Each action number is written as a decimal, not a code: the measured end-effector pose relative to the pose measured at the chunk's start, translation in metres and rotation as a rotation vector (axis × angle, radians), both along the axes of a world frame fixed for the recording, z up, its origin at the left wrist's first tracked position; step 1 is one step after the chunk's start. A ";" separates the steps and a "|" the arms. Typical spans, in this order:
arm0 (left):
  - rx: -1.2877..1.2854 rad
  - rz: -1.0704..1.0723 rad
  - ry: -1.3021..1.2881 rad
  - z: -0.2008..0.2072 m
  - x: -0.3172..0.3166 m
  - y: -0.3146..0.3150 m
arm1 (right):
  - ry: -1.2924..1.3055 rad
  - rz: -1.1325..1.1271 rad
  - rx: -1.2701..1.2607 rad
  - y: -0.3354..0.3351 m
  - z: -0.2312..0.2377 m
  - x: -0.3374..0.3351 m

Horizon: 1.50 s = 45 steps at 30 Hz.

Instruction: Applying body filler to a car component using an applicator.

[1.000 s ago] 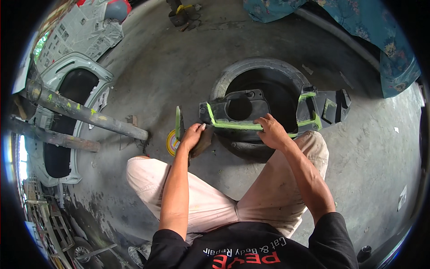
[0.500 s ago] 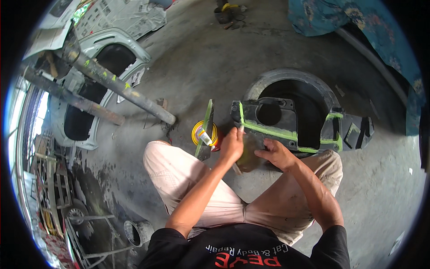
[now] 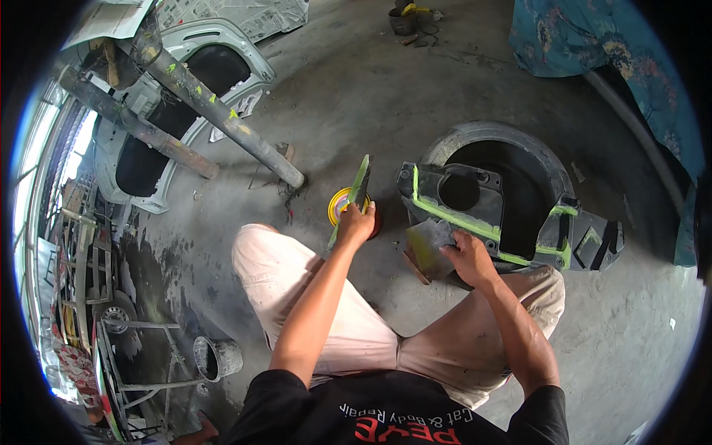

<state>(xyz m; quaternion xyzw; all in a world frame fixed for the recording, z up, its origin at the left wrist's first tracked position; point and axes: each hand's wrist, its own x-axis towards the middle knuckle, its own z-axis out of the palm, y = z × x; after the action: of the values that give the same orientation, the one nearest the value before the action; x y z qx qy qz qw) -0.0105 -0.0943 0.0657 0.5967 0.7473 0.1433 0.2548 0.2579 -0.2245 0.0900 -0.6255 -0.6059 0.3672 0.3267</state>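
My right hand (image 3: 469, 259) pinches the edge of a flat, yellowish translucent sheet (image 3: 424, 246) with a grey smear at its corner. A thin brown strip (image 3: 417, 268) shows beside the sheet. Further left, my left hand (image 3: 357, 225) is over a yellow-rimmed round tin (image 3: 338, 205), its fingers closed; what they grip is hidden. A narrow dark piece edged with green tape (image 3: 362, 179) runs across the tin, touching or close to those fingers. Beyond my right hand lies a black molded panel (image 3: 486, 185) with green masking tape along its edges, resting on a tire (image 3: 475, 133).
Metal posts (image 3: 222, 115) and a pale car door panel (image 3: 259, 67) occupy the far left. A bucket (image 3: 216, 360) stands by a metal frame at lower left. Blue floral cloth (image 3: 586, 37) hangs at far right. A yellow-handled tool (image 3: 415, 9) lies at the back.
My left hand has moved left, from beside the sheet to the tin. The small tube seen on the tin is now out of sight. My right hand keeps the sheet, now tilted more into view.
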 end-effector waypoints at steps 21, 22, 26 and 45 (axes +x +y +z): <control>0.002 0.054 0.447 -0.079 -0.050 0.057 | -0.159 0.212 -0.023 -0.012 0.000 -0.014; 0.024 0.023 0.486 -0.080 -0.052 0.060 | -0.162 0.207 -0.073 -0.012 0.005 -0.016; 0.049 -0.061 0.495 -0.105 -0.047 0.066 | -0.165 0.231 -0.111 -0.013 0.000 -0.011; -0.219 0.362 0.364 -0.095 -0.062 -0.046 | -0.181 0.330 0.010 -0.017 -0.009 -0.015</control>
<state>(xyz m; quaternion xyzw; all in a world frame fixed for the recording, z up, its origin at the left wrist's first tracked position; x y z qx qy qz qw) -0.0724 -0.1404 -0.0288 0.4382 0.8863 -0.0047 0.1497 0.2433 -0.2418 0.0805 -0.5465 -0.7289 0.3552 0.2095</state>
